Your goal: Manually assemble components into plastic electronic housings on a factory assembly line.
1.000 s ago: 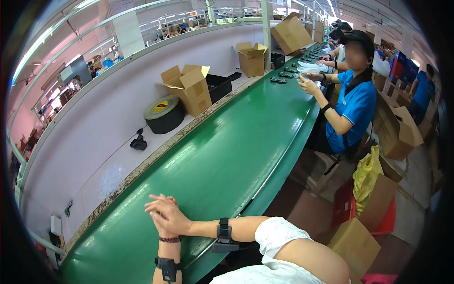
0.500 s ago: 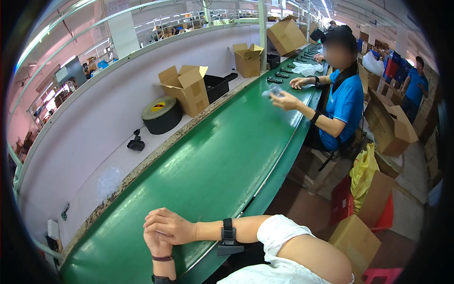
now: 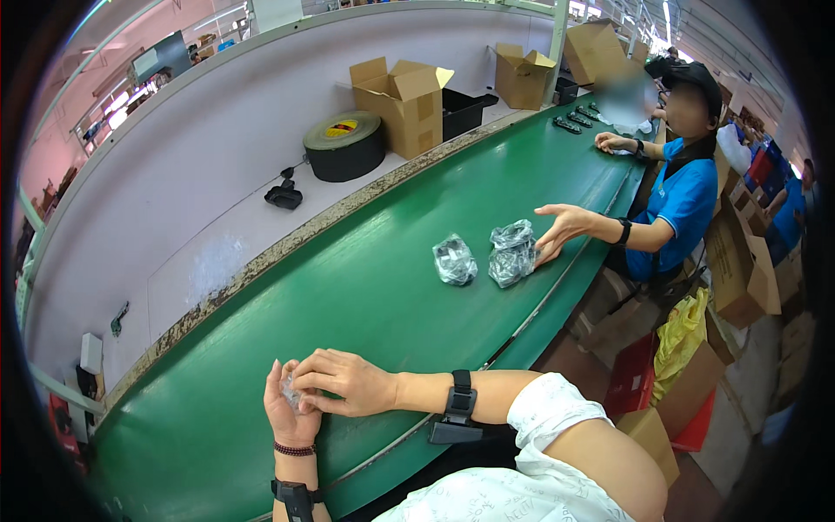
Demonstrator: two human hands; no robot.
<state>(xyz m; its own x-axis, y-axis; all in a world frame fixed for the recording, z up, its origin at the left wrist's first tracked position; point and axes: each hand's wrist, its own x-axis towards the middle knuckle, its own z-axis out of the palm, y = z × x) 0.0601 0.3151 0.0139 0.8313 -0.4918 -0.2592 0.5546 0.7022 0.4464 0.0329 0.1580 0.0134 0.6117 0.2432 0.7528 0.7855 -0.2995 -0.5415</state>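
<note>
My left hand (image 3: 289, 422), with a beaded bracelet and a black wrist strap below it, is raised over the green belt and curled round a small crumpled piece of clear plastic (image 3: 290, 393). From the right my right hand (image 3: 348, 383) reaches across, its bent fingers closed on the same plastic against the left hand. Most of the plastic is hidden by the fingers. Farther along the belt lie a clear plastic-wrapped item (image 3: 455, 259) and some more wrapped items (image 3: 511, 252) close together. A co-worker's hand (image 3: 561, 230) is just beside the latter.
The green conveyor belt (image 3: 374, 296) runs from near left to far right. On the ledge behind it stand a big black tape roll (image 3: 344, 148), an open cardboard box (image 3: 404, 109) and a black clip-like object (image 3: 283, 195). Thin clear bags (image 3: 219, 265) lie on the ledge. A co-worker in blue sits at right.
Wrapped items now lie on the belt by the co-worker's hand, which held a plastic-wrapped thing up before. Clear plastic now shows between my hands. My view has shifted.
</note>
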